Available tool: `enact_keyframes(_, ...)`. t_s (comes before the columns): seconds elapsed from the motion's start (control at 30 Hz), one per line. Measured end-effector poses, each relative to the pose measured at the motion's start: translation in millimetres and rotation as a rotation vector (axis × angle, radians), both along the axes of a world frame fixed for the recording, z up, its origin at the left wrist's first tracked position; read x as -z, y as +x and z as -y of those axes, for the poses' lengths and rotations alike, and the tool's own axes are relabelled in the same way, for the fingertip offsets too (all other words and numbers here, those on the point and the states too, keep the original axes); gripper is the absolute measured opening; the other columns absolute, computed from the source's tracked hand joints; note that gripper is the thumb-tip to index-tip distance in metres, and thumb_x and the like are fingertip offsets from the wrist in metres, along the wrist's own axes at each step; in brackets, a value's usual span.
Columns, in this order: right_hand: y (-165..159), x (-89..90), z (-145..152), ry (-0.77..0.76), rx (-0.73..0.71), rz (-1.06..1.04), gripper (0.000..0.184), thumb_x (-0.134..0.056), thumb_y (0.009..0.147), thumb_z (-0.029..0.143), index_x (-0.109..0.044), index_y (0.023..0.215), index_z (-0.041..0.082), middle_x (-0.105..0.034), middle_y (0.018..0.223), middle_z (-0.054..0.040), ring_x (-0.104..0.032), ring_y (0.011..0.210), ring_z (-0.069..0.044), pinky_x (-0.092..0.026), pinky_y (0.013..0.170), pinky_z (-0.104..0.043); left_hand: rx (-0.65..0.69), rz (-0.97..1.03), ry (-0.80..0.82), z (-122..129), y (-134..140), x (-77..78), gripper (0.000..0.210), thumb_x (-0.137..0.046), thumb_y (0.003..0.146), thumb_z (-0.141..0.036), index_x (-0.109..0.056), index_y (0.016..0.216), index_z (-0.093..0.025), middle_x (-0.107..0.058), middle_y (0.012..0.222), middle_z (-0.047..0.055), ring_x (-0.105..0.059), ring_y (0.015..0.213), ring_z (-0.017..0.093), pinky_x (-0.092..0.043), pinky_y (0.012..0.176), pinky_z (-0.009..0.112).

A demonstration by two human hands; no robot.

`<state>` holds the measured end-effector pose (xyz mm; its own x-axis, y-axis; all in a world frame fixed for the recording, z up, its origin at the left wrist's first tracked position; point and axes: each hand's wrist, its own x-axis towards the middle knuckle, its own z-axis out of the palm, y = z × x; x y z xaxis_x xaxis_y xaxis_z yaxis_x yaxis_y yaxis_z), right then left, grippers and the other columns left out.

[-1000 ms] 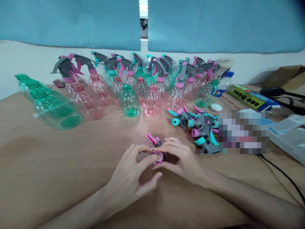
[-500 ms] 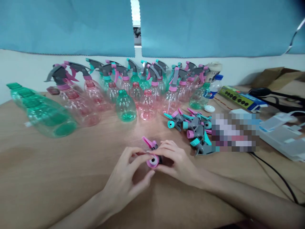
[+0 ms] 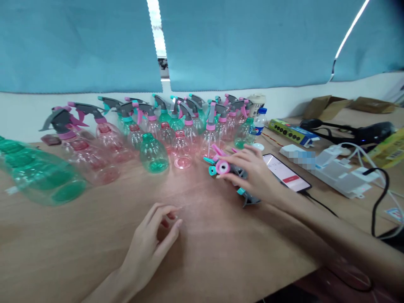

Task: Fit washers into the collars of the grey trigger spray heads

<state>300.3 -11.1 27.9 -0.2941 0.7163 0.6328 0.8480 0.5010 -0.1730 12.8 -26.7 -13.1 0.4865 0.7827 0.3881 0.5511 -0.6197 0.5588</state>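
“Blue panels [image 3: 261,46] hang behind a wooden table [image 3: 75,261]. Treat the table as a dial, wearer at six o'clock. What's different now?”

“The hands part company. Half a second back, both are on a pink sprayer head [image 3: 223,170] near the middle; now the right hand [image 3: 257,173] alone has it, over at two o'clock.”

“Is that grip firm?”

“Narrow, at least: thumb and finger stand on either side of the pink collar, its round mouth facing us. How hard they press, I can't tell.”

“And the left hand [image 3: 147,237]?”

“Between seven and eight o'clock, low over the table, well apart from everything. Fingers loosely curled, thumb away from them — nothing visible held.”

“What lies around the pink one?”

“Loose sprayer heads [image 3: 251,199], partly hidden by the right hand. One teal collar [image 3: 211,170] is just beside it, on its nine o'clock side. Whether the pink one rests on that pile or hangs over it, I can't tell.”

“So what does the change mean for the work?”

“My judgement: two-handed handling of that piece is broken off, and it's back among its own kind. It's on no bottle — the green bottle [image 3: 154,156] at ten and the red bottle [image 3: 182,153] near twelve both stand without heads.”
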Motion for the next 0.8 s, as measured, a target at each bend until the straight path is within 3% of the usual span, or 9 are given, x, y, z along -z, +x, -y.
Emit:
enact_keyframes(0.17, 42, -26.1, -30, -0.107, 0.146, 0.263, 0.036, -0.057, 0.088, 0.039, -0.062, 0.116, 0.017, -0.069, 0.099, -0.0102, -0.06, 0.097, -0.027, -0.029, 0.097, -0.047, -0.026, -0.002, -0.033, -6, 2, 0.5, 0.013, -0.047, 0.091, -0.031, -0.051, 0.102, -0.026, -0.055, 0.087, -0.002, -0.059, 0.065, 0.01, -0.05, 0.056, 0.02)
enact_keyframes(0.37, 40, -24.9, -49, -0.216, 0.042, 0.405, 0.039, -0.056, 0.088, 0.039, -0.058, 0.12, 0.017, -0.069, 0.105, -0.0116, -0.06, 0.103, -0.027, -0.022, 0.101, -0.05, -0.063, -0.008, -0.093, -10, 0, 2.1, 0.018, -0.046, 0.091, -0.038, -0.05, 0.103, -0.025, -0.057, 0.086, -0.002, -0.061, 0.065, 0.012, -0.05, 0.056, 0.022)
enact_keyframes(0.63, 46, -21.1, -4, -0.267, -0.017, 0.378, 0.024, -0.06, 0.087, 0.034, -0.065, 0.104, 0.018, -0.069, 0.103, -0.0082, -0.058, 0.106, -0.025, -0.031, 0.096, -0.042, -0.076, -0.072, -0.093, -12, 0, 0.6, 0.022, -0.046, 0.09, -0.04, -0.05, 0.104, -0.024, -0.06, 0.081, -0.002, -0.061, 0.063, 0.014, -0.049, 0.056, 0.024)
enact_keyframes(0.8, 59, -4.7, 29, -0.309, 0.005, 0.297, 0.025, -0.058, 0.087, 0.042, -0.066, 0.09, 0.018, -0.068, 0.089, -0.0051, -0.061, 0.087, -0.021, -0.038, 0.082, -0.035, -0.036, -0.104, -0.02, -11, 2, -0.8, 0.018, -0.046, 0.09, -0.035, -0.053, 0.102, -0.024, -0.061, 0.08, -0.002, -0.062, 0.064, 0.014, -0.05, 0.059, 0.024)
